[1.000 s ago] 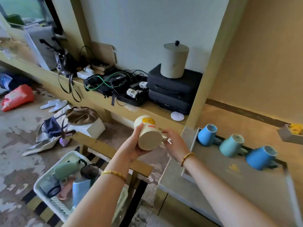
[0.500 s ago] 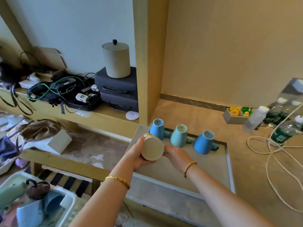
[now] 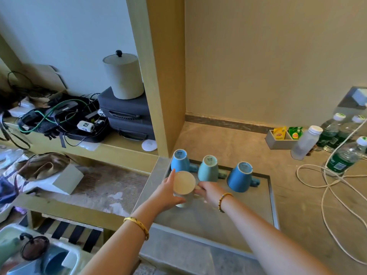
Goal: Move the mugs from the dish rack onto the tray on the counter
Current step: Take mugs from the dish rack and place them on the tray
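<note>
Both hands, the left hand (image 3: 168,192) and right hand (image 3: 209,192), have brought the cream mug (image 3: 183,186) from mid-air down, inverted, onto the tray's (image 3: 272,203) left side, fingers clamped on it; release remains.

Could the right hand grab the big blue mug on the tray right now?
Probably not yet. The right hand is busy holding the cream mug by its handle, together with the left hand. The big blue mug stands close beside it on the tray, nothing between.
</note>
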`<state>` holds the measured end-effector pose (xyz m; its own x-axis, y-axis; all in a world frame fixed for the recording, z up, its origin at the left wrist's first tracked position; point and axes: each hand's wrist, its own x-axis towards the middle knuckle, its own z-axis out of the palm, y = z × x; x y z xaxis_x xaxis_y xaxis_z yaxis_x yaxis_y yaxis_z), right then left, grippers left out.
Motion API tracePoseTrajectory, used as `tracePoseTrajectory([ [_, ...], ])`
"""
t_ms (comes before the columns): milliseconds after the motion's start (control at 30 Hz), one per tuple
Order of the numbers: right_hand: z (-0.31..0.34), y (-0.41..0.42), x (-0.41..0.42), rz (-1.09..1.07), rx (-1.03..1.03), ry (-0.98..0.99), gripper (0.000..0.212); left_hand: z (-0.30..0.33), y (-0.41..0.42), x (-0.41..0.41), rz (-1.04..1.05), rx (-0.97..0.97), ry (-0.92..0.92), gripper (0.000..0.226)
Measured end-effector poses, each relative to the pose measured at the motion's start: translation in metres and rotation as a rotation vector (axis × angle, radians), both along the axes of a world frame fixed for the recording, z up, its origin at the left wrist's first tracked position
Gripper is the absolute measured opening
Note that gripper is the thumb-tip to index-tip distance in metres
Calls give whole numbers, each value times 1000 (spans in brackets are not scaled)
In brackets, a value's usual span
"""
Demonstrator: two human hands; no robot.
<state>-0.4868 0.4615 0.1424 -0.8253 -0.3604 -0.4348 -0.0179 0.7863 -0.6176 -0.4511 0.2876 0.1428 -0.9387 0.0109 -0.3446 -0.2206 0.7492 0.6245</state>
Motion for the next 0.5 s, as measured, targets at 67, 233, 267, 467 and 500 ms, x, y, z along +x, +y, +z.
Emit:
tracePoseTrajectory([
  [67, -4, -4, -5, 9, -1, -14, 31, -4, 1, -6, 58, -21, -19, 114],
  [233, -17, -14, -13, -2, -30, -39, 35, -12, -4, -18, 72, -73, -22, 97],
  [267, -19, -16, -14, -11, -39, -42, 34, -13, -5, -19, 76, -69, -13, 95],
  [467, -25, -23, -24, -29, -91, -16, 31, -13, -12, -30, 93, -64, -3, 95],
  [500, -25, -24, -25, -33, -100, -15, 28, -13, -13, -31, 97, -68, -4, 95],
])
